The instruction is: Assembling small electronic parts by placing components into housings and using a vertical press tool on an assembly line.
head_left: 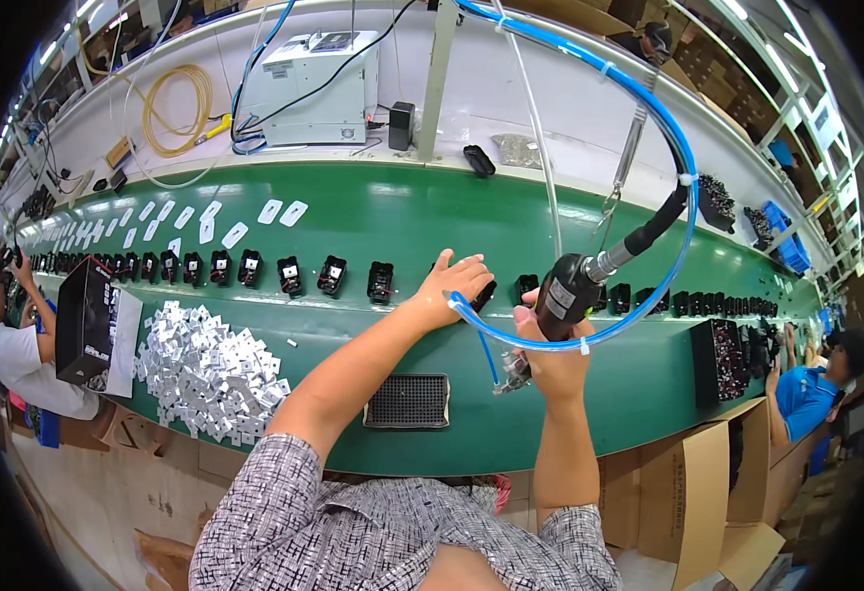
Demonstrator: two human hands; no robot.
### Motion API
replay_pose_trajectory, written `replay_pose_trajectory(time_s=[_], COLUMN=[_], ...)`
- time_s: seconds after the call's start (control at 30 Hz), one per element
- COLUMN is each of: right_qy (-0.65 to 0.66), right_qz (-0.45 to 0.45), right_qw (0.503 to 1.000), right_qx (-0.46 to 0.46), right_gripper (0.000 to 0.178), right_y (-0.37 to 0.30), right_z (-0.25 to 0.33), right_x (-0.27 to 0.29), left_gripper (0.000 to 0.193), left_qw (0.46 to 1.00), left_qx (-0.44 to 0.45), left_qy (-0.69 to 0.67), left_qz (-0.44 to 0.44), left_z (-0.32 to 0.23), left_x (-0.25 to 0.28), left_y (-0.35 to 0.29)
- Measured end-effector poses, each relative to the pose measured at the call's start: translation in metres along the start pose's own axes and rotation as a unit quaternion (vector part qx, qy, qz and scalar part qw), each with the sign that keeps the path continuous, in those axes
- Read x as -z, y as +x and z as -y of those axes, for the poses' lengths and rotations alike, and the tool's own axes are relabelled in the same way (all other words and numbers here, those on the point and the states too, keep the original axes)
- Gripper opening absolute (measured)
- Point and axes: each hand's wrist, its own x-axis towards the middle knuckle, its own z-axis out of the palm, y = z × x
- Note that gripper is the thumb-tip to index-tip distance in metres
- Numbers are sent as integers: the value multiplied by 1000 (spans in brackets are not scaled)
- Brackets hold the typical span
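My left hand (pixel 454 289) reaches over the row on the green bench, its fingers curled over a black plastic housing (pixel 488 294) that it mostly covers. Just to the right, my right hand (pixel 556 362) is wrapped around a black power screwdriver (pixel 564 294), held tilted. A dark cable with a metal collar (pixel 604 262) runs up from the tool, and a blue air hose (pixel 690 187) loops around it. Beside the right hand is a silver metal fitting (pixel 513 374) with a thin blue tube. The tool's tip is hidden. Similar black housings (pixel 381 283) stand in line on both sides.
A heap of small silver plates (pixel 210 369) and a black box (pixel 87 320) lie left. A black grid tray (pixel 406 402) sits near the front edge. White flat pieces (pixel 236 234) lie behind the row. Another black box (pixel 715 362) stands right. Co-workers sit at both ends.
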Motion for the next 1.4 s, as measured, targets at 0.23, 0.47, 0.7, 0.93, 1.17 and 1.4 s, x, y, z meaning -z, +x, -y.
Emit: replay_pose_trajectory(time_s=[0.23, 0.47, 0.7, 0.93, 1.17, 1.4], right_qy=[108, 123, 123, 109, 57, 129], right_qz=[65, 89, 88, 81, 100, 85], right_qw=[992, 988, 988, 991, 993, 988], right_qx=[-17, 18, -14, 3, 14, 4], right_gripper=[24, 23, 22, 24, 25, 24], right_y=[16, 21, 8, 6, 6, 23], right_z=[13, -25, -48, -55, -62, -9], right_x=[-58, -121, -131, -131, -128, -128], left_gripper=[76, 82, 83, 82, 82, 82], left_qw=[953, 932, 910, 905, 918, 933], left_qx=[172, 259, 299, 309, 273, 244], left_qy=[-249, -254, -286, -292, -289, -263], left_qz=[30, 24, 14, 6, 8, -1], left_z=[-35, -41, -35, -38, -40, -42], left_x=[66, 65, 39, 41, 56, 59], left_y=[-106, -155, -169, -167, -158, -158])
